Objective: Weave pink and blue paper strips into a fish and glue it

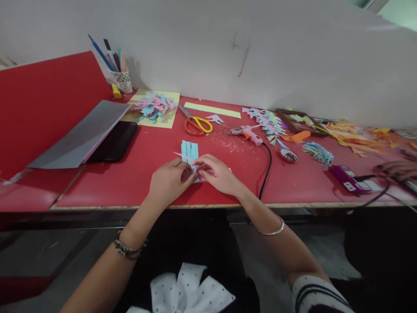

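Observation:
Near the table's front edge, my left hand [171,179] and my right hand [216,173] meet with fingertips pinched together. Between them is a thin pink paper strip [181,155], one end of it sticking out to the upper left. Under and just behind the fingers lie light blue paper strips [190,149], side by side. Some pink paper shows below my right hand, partly covered by it. Exactly how the strip is bent between the fingertips is hidden.
Scissors [198,124], a pink glue gun [246,133] with a black cord, and a pile of cut strips [154,106] lie behind my hands. A phone [114,141] is left; a purple power socket box [350,179] and another person's hand [399,169] are right.

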### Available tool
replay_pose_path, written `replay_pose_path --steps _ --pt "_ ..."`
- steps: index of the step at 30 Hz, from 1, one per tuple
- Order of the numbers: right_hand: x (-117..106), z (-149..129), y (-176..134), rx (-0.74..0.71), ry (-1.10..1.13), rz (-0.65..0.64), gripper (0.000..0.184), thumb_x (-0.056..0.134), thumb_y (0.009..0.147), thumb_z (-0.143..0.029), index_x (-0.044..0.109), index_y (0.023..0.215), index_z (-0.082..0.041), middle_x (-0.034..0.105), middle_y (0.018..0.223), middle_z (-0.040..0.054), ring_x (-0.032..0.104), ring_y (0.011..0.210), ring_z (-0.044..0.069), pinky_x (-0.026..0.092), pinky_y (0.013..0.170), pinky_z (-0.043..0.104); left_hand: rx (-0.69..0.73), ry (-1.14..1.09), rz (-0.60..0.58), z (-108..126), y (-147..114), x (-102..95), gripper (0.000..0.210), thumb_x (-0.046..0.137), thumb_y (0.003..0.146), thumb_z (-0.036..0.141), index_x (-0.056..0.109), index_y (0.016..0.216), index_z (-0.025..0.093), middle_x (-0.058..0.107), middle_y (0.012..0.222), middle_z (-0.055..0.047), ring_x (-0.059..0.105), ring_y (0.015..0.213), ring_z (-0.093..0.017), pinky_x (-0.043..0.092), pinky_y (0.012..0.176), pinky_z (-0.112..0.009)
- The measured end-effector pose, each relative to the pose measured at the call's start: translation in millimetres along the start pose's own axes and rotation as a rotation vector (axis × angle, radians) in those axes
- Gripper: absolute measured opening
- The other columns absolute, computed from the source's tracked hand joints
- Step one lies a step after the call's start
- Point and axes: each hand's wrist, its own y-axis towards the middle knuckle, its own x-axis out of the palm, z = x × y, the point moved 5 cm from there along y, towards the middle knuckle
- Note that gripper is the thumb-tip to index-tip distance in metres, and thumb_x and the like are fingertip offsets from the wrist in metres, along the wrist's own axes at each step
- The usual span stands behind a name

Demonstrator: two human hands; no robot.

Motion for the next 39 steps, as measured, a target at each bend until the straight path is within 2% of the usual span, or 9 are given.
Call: replay_pose_path --steps 6,11,16,19,24,29,34,37,39 --pt "5.1 13.9 0.9 0.155 0.093 -0.011 0.026 0.048 0.075 -0.007 0.048 0.098 -0.019 0.05 0.093 0.0028 0.056 0.081 0.01 0.05 0.078 0.029 -0.002 0.092 0.02 2.4 -0.8 -3.5 0.028 0.04 0.082 0.033 0.063 0.08 0.017 0.063 0.077 -0.006 0.059 0.071 -0.019 0.035 0.05 -0.025" --pt "-2.4 7.4 -1.4 0.052 -0.009 0.041 0.02 0.044 0.075 -0.006 0.052 0.089 -0.018 0.05 0.094 0.0036 0.056 0.083 0.011 0.048 0.08 0.03 0.008 0.036 0.005 1.6 -1.6 -4.4 0.029 0.037 0.083 0.029 0.064 0.085 0.018 0.064 0.083 -0.006 0.06 0.074 -0.019 0.037 0.053 -0.025" --pt "-17.7 -6.5 -14.3 -0.051 -0.16 0.265 0.024 0.039 0.079 -0.01 0.051 0.096 -0.021 0.054 0.094 0.0044 0.054 0.086 0.014 0.045 0.081 0.033 0.04 -0.012 -0.009 -0.9 -1.5 1.4 0.024 0.044 0.081 0.03 0.064 0.083 0.018 0.064 0.082 -0.007 0.06 0.076 -0.021 0.04 0.058 -0.028" --pt "-12.2 -11.4 -18.7 -0.073 -0.213 0.204 0.031 0.047 0.079 -0.018 0.047 0.109 -0.023 0.054 0.101 0.006 0.051 0.096 0.018 0.043 0.085 0.038 0.071 -0.054 0.005 -1.3 -1.1 3.8 0.022 0.05 0.079 0.035 0.062 0.087 0.018 0.063 0.085 -0.006 0.06 0.078 -0.02 0.041 0.059 -0.027" --pt "-4.3 -0.6 -17.7 0.135 -0.111 0.151 0.049 0.057 0.074 -0.031 0.041 0.118 -0.02 0.053 0.104 0.0075 0.055 0.084 0.015 0.047 0.078 0.033 0.041 -0.016 -0.014 -3.0 0.0 4.6 0.021 0.054 0.077 0.033 0.062 0.088 0.018 0.062 0.083 -0.006 0.059 0.074 -0.02 0.041 0.058 -0.027" --pt "-1.8 -2.4 -12.1 0.164 -0.096 0.137 0.038 0.059 0.071 -0.033 0.05 0.106 -0.02 0.057 0.101 0.0052 0.056 0.078 0.013 0.047 0.073 0.029 0.098 0.006 -0.018 0.2 -0.5 4.7 0.026 0.052 0.078 0.036 0.06 0.094 0.017 0.061 0.084 -0.007 0.058 0.072 -0.019 0.041 0.06 -0.027" --pt "-3.3 5.3 -9.1 0.329 -0.24 0.233 0.01 0.052 0.077 -0.029 0.055 0.074 -0.02 0.061 0.067 -0.001 0.055 0.061 0.012 0.041 0.058 0.025 0.099 0.011 -0.011 0.4 -1.4 3.8 0.03 0.052 0.076 0.035 0.058 0.099 0.018 0.06 0.084 -0.006 0.057 0.079 -0.022 0.042 0.064 -0.029" --pt "-5.3 6.9 -9.8 0.315 -0.266 0.285 0.002 0.055 0.074 -0.022 0.055 0.075 -0.021 0.062 0.068 -0.0017 0.057 0.065 0.013 0.04 0.06 0.024 0.117 -0.019 -0.035 0.2 -1.1 5.2 0.039 0.053 0.075 0.031 0.053 0.113 0.019 0.059 0.086 -0.006 0.057 0.08 -0.021 0.042 0.065 -0.029" --pt "-6.3 9.0 -12.0 0.339 -0.28 0.297 0.012 0.057 0.072 -0.02 0.055 0.083 -0.022 0.061 0.068 -0.0028 0.057 0.065 0.013 0.04 0.061 0.025 0.156 -0.031 -0.063 1.5 -0.8 7.0 0.04 0.052 0.076 0.029 0.052 0.116 0.023 0.058 0.088 -0.005 0.056 0.081 -0.021 0.041 0.064 -0.029"
